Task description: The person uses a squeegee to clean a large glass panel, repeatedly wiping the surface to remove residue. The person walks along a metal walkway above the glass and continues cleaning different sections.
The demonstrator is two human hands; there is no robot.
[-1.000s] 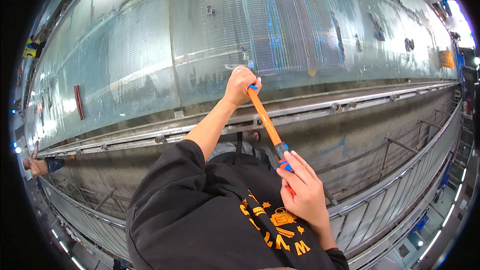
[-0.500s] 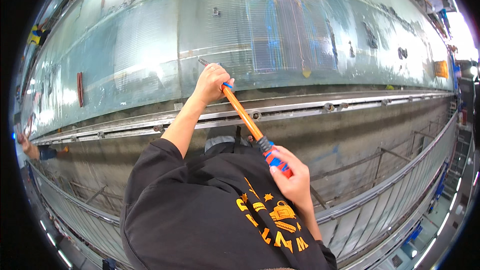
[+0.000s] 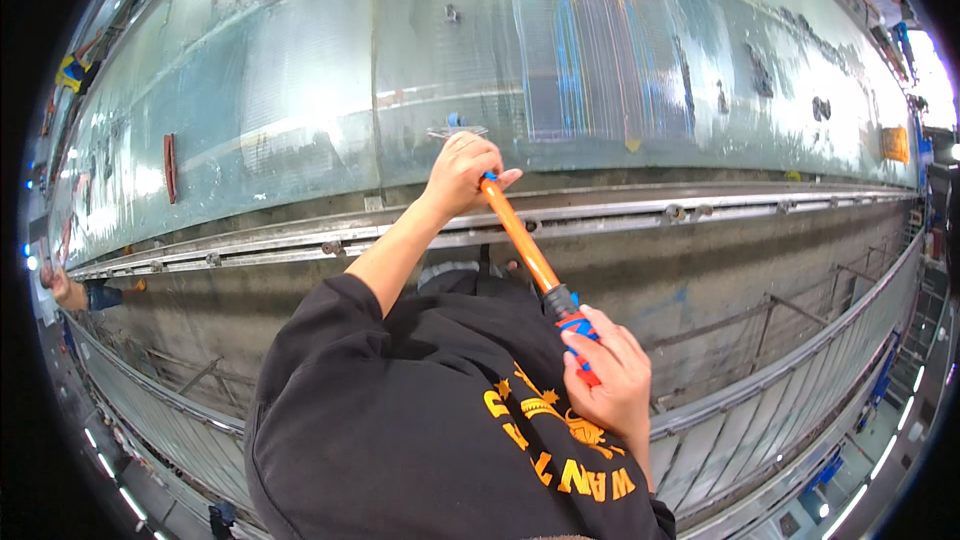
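My left hand point(image 3: 465, 172) is closed round the upper shaft of a long-handled tool point(image 3: 522, 237). The shaft is orange, with a dark collar and a red and blue grip at its lower end. Round that grip my right hand point(image 3: 612, 368) is closed, held near the front of my shirt. Just past the left hand the tool's head shows as a thin, blurred greyish piece with a blue spot; its exact kind cannot be made out. It is over the near part of a broad, shiny greenish sheet point(image 3: 310, 130), and whether it touches the sheet is unclear.
A metal rail point(image 3: 610, 218) with bolt-like fittings runs along the sheet's near edge. A reddish strip point(image 3: 170, 168), dark lumps and a yellow block point(image 3: 895, 144) lie on the sheet. Behind me is a railing point(image 3: 780, 370). Another person's arm point(image 3: 75, 292) reaches in at far left.
Both hands and the tool have shifted right in the picture. The tool's head now appears broader and blurred, turned sideways. Both hands keep their hold.
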